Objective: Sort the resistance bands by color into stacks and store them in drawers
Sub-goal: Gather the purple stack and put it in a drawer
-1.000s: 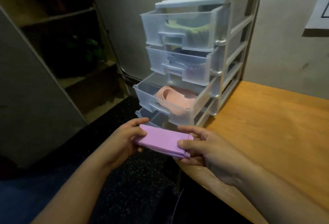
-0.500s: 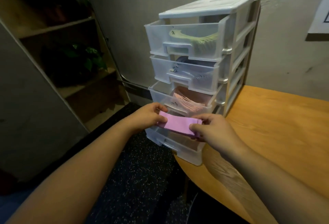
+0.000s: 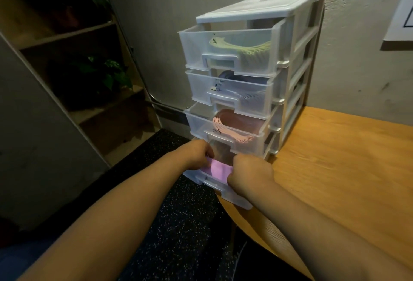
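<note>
A stack of purple resistance bands lies low inside the pulled-out bottom drawer of a white plastic drawer unit. My left hand grips the stack's left end and my right hand grips its right end, so most of it is hidden. The top drawer holds yellow-green bands. In the second drawer are blue bands. Pink bands fill the third drawer. All drawers stand partly pulled out.
The drawer unit stands at the corner of a wooden table against a grey wall. To the left is a shelf with a green plant. Dark speckled floor lies below my arms.
Both hands carried the purple stack forward and down from in front of the unit into the bottom drawer. The third drawer, pulled far out a second ago, now sits further in.
</note>
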